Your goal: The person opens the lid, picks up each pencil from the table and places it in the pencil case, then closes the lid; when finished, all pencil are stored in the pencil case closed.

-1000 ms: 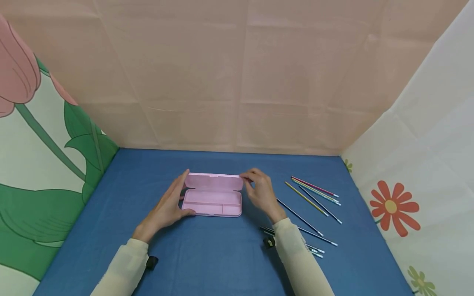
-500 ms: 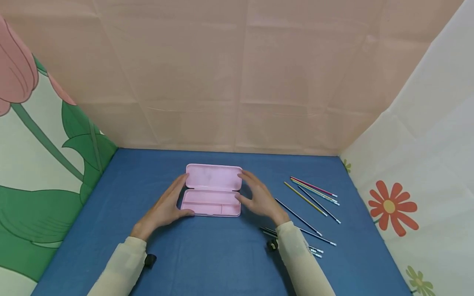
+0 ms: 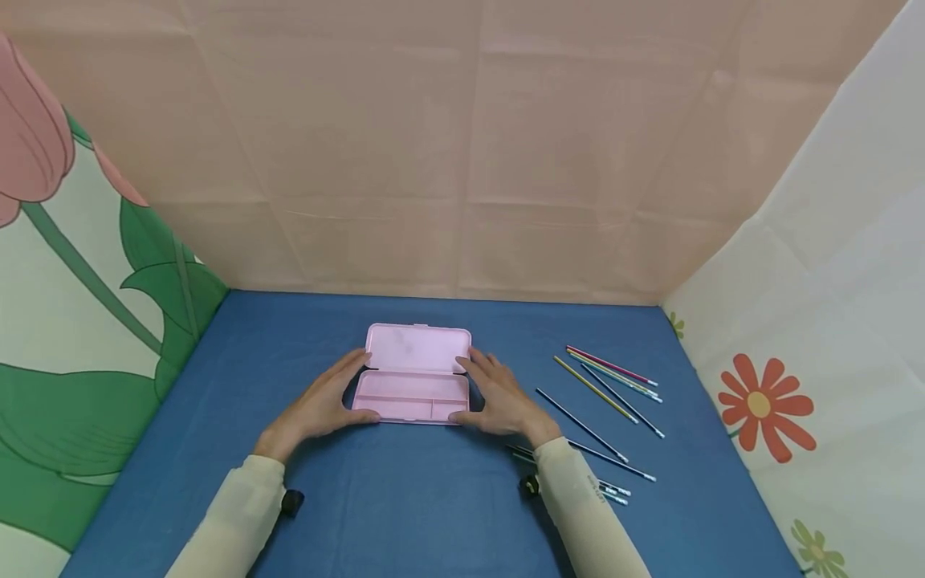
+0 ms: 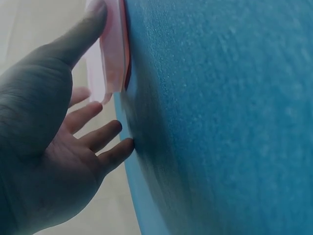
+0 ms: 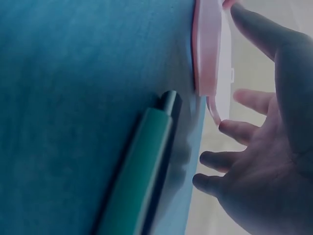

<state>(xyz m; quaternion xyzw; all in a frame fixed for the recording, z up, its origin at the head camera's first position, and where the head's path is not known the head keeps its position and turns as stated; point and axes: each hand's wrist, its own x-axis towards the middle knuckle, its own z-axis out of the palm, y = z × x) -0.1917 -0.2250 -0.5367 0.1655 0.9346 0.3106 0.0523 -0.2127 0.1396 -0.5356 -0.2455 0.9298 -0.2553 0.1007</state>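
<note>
A pink pencil case (image 3: 412, 388) lies on the blue cloth with its lid (image 3: 417, 348) swung up and back. Its tray is split into compartments, and I see nothing inside. At its left side is my left hand (image 3: 318, 409), thumb touching the front left corner and fingers by the lid's left edge. My right hand (image 3: 502, 401) mirrors it on the right, thumb at the front right corner and fingertips at the lid's right edge. In both wrist views the fingers are spread and fairly straight beside the case.
Several pencils (image 3: 596, 389) lie scattered to the right of the case, some partly under my right forearm. One green pencil (image 5: 142, 166) is close to the right hand. A beige backdrop (image 3: 462, 160) rises behind the table, with patterned sheets on both sides.
The lid has swung further back. My right hand has come away from the lid's top corner and down along the case's right side. The left hand has hardly moved.
</note>
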